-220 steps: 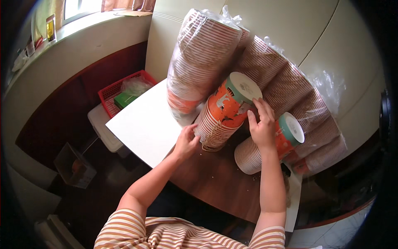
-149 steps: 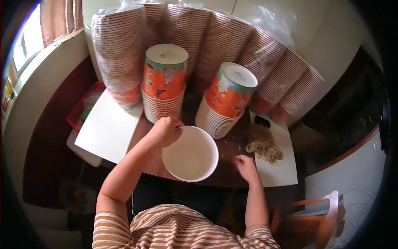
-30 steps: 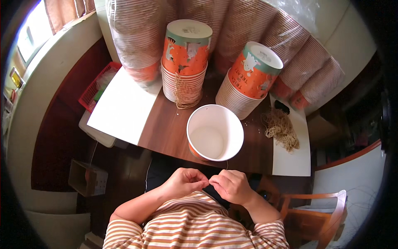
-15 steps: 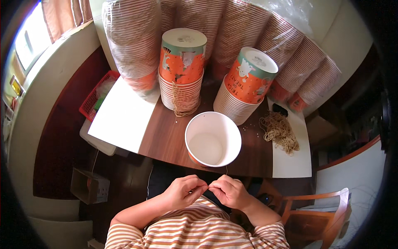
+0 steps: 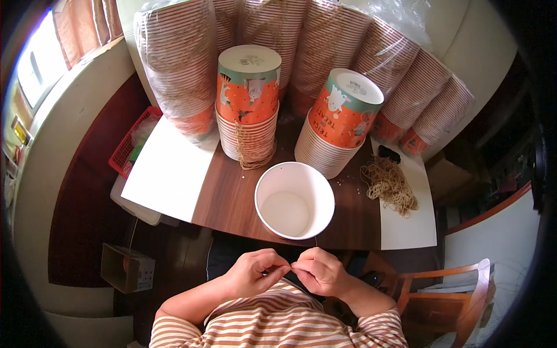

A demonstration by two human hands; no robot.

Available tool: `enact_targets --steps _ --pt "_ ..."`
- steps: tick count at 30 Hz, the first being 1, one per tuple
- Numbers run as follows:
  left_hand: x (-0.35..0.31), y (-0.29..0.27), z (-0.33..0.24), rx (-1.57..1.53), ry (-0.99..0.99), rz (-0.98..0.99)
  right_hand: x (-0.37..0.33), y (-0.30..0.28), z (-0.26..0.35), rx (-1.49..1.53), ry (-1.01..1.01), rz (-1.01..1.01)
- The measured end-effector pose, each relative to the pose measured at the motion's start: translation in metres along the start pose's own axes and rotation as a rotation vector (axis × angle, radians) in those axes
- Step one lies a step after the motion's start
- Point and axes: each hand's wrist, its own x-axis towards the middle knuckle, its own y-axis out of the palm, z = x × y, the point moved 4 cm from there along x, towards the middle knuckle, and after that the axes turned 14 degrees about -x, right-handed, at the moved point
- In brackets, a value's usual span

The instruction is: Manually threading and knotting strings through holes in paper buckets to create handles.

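Observation:
Just in front of the table's near edge, my left hand (image 5: 258,271) and my right hand (image 5: 318,271) meet at the fingertips. Both are closed in a pinch, and whatever lies between the fingers is too small to make out. Beyond them an open paper bucket (image 5: 284,211), white inside, stands on the table with its mouth tipped toward me. A thin strand (image 5: 316,241) runs from below its rim toward my right hand. Nothing shows inside the bucket except one small dark spot near the far rim.
Two stacks of upside-down orange-and-green buckets, a left stack (image 5: 248,98) draped with twine and a right stack (image 5: 342,113), stand behind. Plastic-wrapped stacks (image 5: 174,64) line the wall. A tan twine bundle (image 5: 390,187) lies right. A red basket (image 5: 125,152) and a wooden chair (image 5: 438,296) flank the table.
The view has shifted slightly, so the table and buckets sit a little lower and further left. My hands stay pinched together; the right fingers have curled a little differently.

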Motion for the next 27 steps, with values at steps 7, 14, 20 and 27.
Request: enact_targets --steps 7,14,20,27 --pt "0.008 -0.002 -0.01 0.044 0.068 0.026 0.004 -0.004 -0.002 0.166 0.213 0.105" --pt "0.014 -0.004 -0.016 0.004 0.093 0.018 0.009 -0.011 0.002 -0.022 0.019 0.038" --pt "0.021 -0.008 -0.025 0.116 0.271 0.061 0.017 -0.017 0.004 -0.203 -0.131 0.045" --pt "0.025 -0.016 -0.054 0.724 0.726 0.215 0.037 -0.024 -0.001 -0.146 -0.153 0.087"
